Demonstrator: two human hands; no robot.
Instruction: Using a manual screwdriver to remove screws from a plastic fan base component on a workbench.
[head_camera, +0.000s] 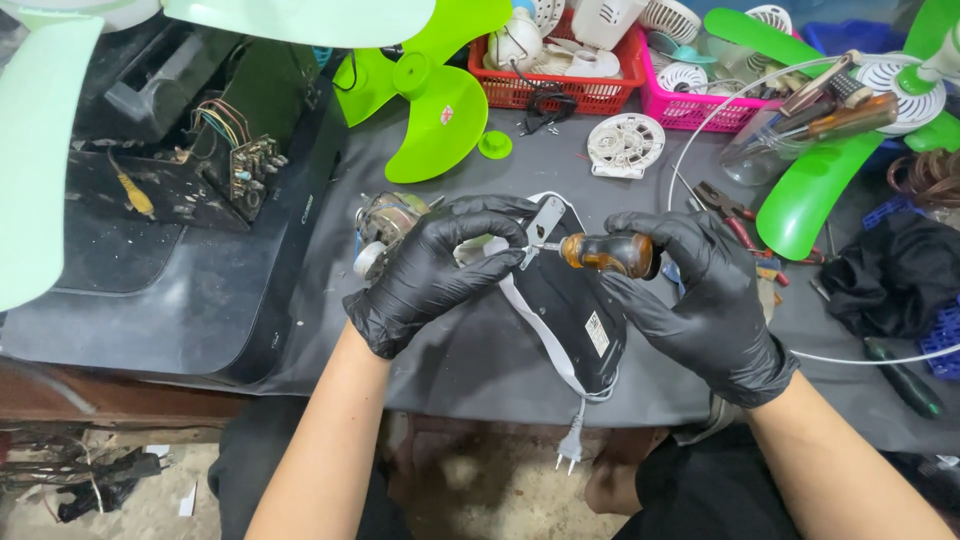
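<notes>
My left hand (432, 268) is pinching a small white part (478, 250) beside the fan motor (382, 228). My right hand (690, 290) is closing around the amber screwdriver handle (606, 252). Under my grip is lying a black panel (570, 300) with a small white rectangular label (597, 333).

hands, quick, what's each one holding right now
Left hand: closed on a small metal bracket beside the fan motor.
Right hand: closed on a brown-handled screwdriver, tip at the bracket.
</notes>
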